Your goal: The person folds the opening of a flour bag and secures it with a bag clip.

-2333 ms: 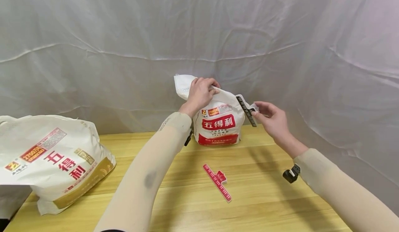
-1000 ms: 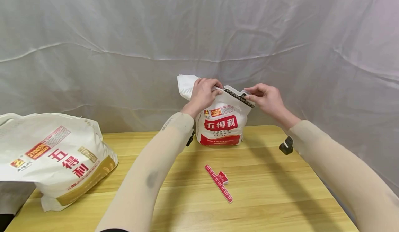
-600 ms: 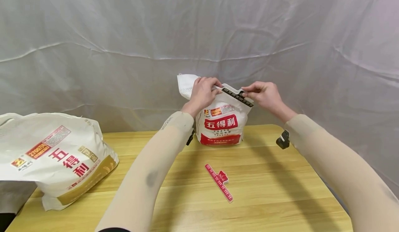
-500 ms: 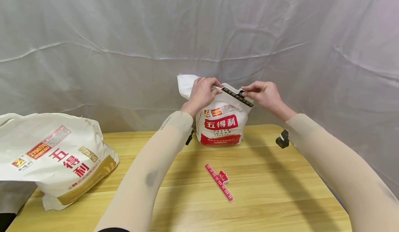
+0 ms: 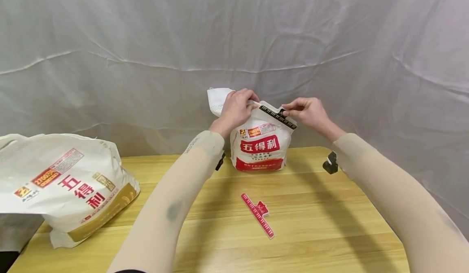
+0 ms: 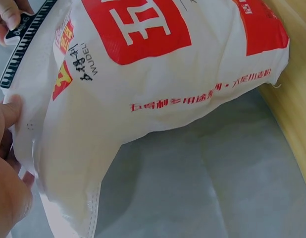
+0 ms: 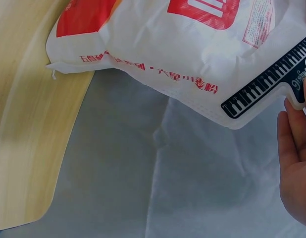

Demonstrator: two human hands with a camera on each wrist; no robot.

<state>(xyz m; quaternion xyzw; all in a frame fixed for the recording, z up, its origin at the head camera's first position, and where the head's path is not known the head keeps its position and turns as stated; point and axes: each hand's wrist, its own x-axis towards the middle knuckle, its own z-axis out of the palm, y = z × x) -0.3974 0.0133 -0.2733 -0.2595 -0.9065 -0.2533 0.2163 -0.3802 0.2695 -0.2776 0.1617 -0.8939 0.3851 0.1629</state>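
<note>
A white flour bag with red print stands upright at the back of the table. My left hand pinches its folded top edge, and a white corner of the bag sticks out to the left of that hand. A black piano-key bag clip lies along the right part of the top fold. My right hand pinches the tab of this clip between thumb and fingers. In the right wrist view the clip reaches the bag's upper corner, with the right fingers at its tab.
A red bag clip of the same shape lies on the wooden table in front of the bag. At the left a larger flour bag leans over the table. A grey cloth hangs behind.
The right hand has brought the black clip up and left from the bag's right side, turning it along the top fold. Lately it has barely moved. The left hand keeps its grip.
</note>
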